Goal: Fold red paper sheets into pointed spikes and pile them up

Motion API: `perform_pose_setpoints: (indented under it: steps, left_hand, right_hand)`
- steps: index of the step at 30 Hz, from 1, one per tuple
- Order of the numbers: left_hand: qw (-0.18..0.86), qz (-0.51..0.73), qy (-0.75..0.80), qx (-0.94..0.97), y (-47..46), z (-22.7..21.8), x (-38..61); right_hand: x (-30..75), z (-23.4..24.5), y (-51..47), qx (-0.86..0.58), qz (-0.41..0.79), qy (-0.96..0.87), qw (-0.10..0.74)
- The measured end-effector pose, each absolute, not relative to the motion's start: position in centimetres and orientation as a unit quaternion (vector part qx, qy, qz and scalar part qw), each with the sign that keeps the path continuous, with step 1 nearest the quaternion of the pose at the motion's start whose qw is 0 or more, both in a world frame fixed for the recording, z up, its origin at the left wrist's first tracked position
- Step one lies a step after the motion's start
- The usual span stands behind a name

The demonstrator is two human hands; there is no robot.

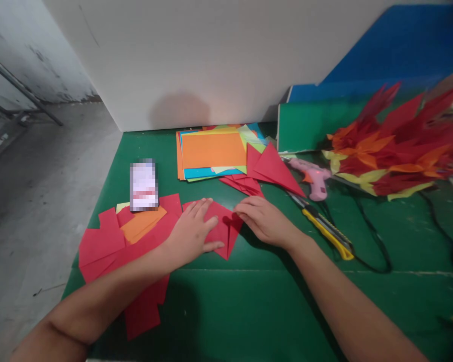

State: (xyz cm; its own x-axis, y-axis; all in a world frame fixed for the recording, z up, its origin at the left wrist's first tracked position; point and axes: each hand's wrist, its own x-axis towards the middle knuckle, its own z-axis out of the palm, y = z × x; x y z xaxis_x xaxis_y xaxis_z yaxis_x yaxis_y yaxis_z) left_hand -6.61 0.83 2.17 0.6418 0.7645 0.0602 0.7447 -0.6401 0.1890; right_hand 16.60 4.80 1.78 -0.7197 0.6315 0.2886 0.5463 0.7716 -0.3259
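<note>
A folded piece of red paper [219, 226] lies on the green table in front of me. My left hand [194, 229] rests on its left part, palm down with the fingers spread. At its right corner, my right hand [262, 218] pinches the paper edge between thumb and fingers. Left of it lie several cut red paper pieces [101, 244], partly under my left forearm, with small orange paper pieces [143, 224] on top. Just beyond my right hand are folded red paper triangles [275, 168].
A stack of coloured paper [213, 151] lies at the back. To the right are a pink glue gun [315, 176] with a black cord, a yellow utility knife [326, 234] and a red-orange paper flame-like decoration [396, 146]. A blurred-out phone [144, 184] lies at left.
</note>
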Motion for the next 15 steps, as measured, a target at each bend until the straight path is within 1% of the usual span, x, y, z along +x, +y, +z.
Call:
perform_pose_setpoints:
  steps: [6, 12, 15]
  left_hand:
    - [0.072, 0.058, 0.422, 0.902, 0.9, 2.3, -6.5]
    - [0.065, 0.054, 0.418, 0.905, 0.9, 2.3, -6.5]
    - [0.062, 0.062, 0.419, 0.904, 0.9, 2.1, -6.5]
  right_hand:
    - [16.3, 1.4, 4.8, -0.303, 0.102, -0.926, 0.201]
    - [16.2, 0.7, 4.8, -0.310, 0.102, -0.928, 0.180]
    - [16.4, 0.8, 4.9, -0.338, 0.119, -0.909, 0.212]
